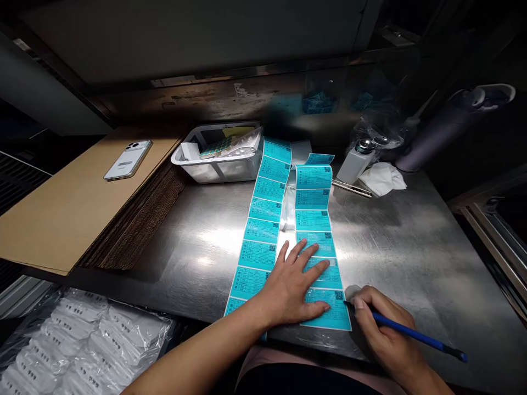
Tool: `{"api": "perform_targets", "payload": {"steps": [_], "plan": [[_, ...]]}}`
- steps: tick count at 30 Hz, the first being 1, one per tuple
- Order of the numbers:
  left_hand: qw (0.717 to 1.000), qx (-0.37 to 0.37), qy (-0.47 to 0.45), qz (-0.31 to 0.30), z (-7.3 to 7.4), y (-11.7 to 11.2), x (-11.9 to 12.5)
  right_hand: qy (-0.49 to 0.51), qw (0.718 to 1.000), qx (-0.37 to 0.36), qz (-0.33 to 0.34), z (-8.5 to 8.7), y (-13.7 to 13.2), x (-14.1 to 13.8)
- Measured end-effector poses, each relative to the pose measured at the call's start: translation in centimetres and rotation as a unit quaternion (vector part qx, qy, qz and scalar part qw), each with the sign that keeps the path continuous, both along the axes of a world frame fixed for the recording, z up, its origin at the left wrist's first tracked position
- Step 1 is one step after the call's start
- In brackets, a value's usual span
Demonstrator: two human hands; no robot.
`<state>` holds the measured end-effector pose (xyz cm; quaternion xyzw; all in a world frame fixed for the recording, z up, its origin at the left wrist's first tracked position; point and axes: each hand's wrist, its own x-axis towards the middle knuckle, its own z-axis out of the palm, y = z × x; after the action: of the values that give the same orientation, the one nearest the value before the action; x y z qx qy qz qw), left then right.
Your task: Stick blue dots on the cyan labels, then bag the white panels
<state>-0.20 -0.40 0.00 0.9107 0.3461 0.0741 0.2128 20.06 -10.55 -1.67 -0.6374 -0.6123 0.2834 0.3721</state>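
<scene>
From my remote station I watched the left hand [293, 291], grip spread open, press a thin turquoise paper label strip [315, 219] flat on the brushed steel counter [411, 258], a second strip [263, 230] just beside it, while the right hand [385, 329] closed its grip on a slim blue pen [415, 336]; the light, limp strip looked best lifted by its edges

Left hand [290, 288]: pressing flat, fingers spreading wide, left forearm [193, 351] extending diagonally from lower edge. Right hand [387, 329]: fingers curling closed in writing grip, right wrist [424, 373] angling downward.
</scene>
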Motion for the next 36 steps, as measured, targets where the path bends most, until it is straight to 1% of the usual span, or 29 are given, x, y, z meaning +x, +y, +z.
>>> {"api": "perform_targets", "payload": {"steps": [7,16,22,26,31,36], "plan": [[1.000,-0.001,0.002,-0.001,0.0,0.1,0.0,0.005,1.000,0.006,0.008,-0.1,0.0,0.0],[1.000,-0.004,-0.008,0.000,0.0,0.1,0.0,-0.019,1.000,0.009,-0.009,-0.3,0.0,0.1],[1.000,-0.007,-0.013,0.000,0.2,0.1,0.1,0.042,0.999,0.010,-0.031,0.3,0.0,0.2],[1.000,-0.009,-0.014,-0.002,0.2,0.1,0.0,0.032,0.998,0.003,-0.056,0.7,1.2,0.5],[1.000,-0.007,-0.012,-0.004,0.1,0.0,-0.1,0.003,0.999,0.023,-0.029,0.0,3.4,1.2],[1.000,-0.015,-0.013,-0.009,0.0,0.0,-0.2,-0.014,0.999,0.021,-0.028,-0.4,4.0,1.1]]}}
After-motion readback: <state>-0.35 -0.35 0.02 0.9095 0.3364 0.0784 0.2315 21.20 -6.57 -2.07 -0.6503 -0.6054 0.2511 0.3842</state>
